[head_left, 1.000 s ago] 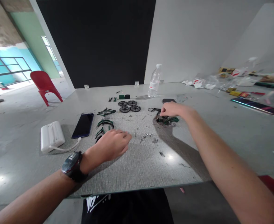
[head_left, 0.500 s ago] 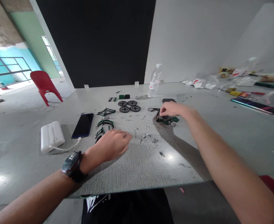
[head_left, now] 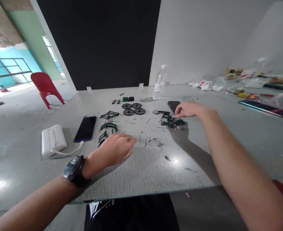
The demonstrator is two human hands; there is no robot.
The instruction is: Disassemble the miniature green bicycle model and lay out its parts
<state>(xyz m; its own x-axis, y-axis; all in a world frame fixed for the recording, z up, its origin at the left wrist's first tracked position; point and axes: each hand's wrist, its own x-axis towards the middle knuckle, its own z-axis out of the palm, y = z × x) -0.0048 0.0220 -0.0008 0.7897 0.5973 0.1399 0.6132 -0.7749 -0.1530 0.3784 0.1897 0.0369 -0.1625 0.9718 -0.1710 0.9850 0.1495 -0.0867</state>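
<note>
My left hand (head_left: 117, 147) rests palm down on the table, its fingers curled together and nothing visible in them. Beside it lie green and black curved pieces (head_left: 109, 125) and a small frame (head_left: 110, 114), like parts of a model bicycle. My right hand (head_left: 187, 109) is over a pile of green and black parts (head_left: 172, 122), thumb and fingers pinched. Whatever is between those fingertips is too small to make out. Several spoked black wheels (head_left: 128, 112) lie flat at the middle, with tiny screws and silver pieces (head_left: 151, 140) nearer me.
A white power bank (head_left: 54, 140) is cabled to a phone (head_left: 85, 129) on the left. A water bottle (head_left: 160, 82) stands at the back. Behind my right hand lies a dark flat object (head_left: 173, 105). Another phone (head_left: 266, 108) and wrappers (head_left: 205, 85) are on the right.
My right hand has moved a little to the right over the parts pile, uncovering more of the pile and the dark flat object. My left hand has stayed in place.
</note>
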